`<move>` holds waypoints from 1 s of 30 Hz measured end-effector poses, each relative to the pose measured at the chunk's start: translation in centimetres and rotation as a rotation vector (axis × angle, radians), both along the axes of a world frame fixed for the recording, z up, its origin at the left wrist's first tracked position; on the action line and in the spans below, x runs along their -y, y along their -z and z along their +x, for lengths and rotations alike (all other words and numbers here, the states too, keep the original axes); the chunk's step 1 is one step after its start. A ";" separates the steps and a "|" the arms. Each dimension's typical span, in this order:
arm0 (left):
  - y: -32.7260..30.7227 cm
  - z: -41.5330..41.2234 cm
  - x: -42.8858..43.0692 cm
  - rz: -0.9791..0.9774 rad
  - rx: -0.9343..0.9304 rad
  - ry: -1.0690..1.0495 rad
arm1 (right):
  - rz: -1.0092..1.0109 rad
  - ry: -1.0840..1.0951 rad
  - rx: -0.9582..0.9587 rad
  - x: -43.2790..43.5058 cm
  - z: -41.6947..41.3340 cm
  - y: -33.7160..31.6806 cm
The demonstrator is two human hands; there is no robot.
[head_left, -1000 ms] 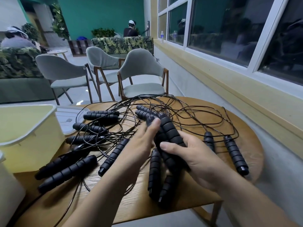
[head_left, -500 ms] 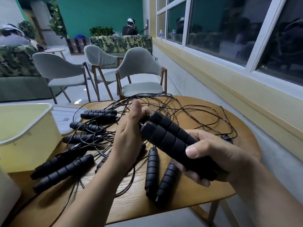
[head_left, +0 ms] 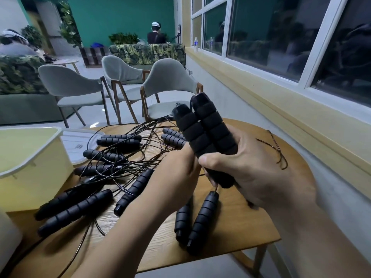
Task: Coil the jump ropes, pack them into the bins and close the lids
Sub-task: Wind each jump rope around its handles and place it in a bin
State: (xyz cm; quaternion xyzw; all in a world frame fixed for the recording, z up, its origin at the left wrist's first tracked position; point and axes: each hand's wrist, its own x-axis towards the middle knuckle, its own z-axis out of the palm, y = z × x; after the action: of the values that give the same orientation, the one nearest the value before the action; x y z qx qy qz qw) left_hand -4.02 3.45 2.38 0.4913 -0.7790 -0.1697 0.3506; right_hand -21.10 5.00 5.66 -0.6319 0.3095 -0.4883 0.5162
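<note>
My right hand (head_left: pixel 251 169) grips a pair of black foam jump rope handles (head_left: pixel 208 129) side by side, raised upright above the round wooden table (head_left: pixel 241 223). My left hand (head_left: pixel 172 177) lies against the lower left side of that pair; its fingers are hidden behind the handles. Several more black handles (head_left: pixel 74 211) lie on the table amid a tangle of thin dark cords (head_left: pixel 136 157). An open pale yellow bin (head_left: pixel 30 157) stands at the table's left, with its white lid (head_left: pixel 80 143) flat behind it.
Part of another white bin (head_left: pixel 8 243) shows at the bottom left corner. Grey chairs (head_left: pixel 168 85) stand just beyond the table. A wall with a window ledge (head_left: pixel 281 109) runs along the right. Other people sit far back.
My right hand has lifted the two handles from a low slant to upright. My left hand has slid from their cord ends down to their lower part.
</note>
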 end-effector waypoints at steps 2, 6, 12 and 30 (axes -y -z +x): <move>-0.3 0.3 -0.2 0.010 0.127 -0.006 | 0.005 0.040 -0.036 0.0 0.0 0.3; -0.4 0.2 -0.3 0.093 0.344 -0.013 | 0.061 -0.039 0.001 -0.3 0.0 0.5; -0.1 0.6 -0.5 -0.062 0.083 0.080 | 0.077 0.057 0.142 0.6 -0.8 -0.1; -2.8 3.7 -2.0 -0.015 -0.343 0.247 | 0.204 -0.072 -0.614 -0.3 -3.4 -1.0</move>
State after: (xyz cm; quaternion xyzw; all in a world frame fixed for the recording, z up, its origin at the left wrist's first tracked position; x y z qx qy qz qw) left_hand -0.34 5.45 5.22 0.3536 -0.7635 -0.2868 0.4581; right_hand -24.51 5.30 6.63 -0.7052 0.4757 -0.2228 0.4762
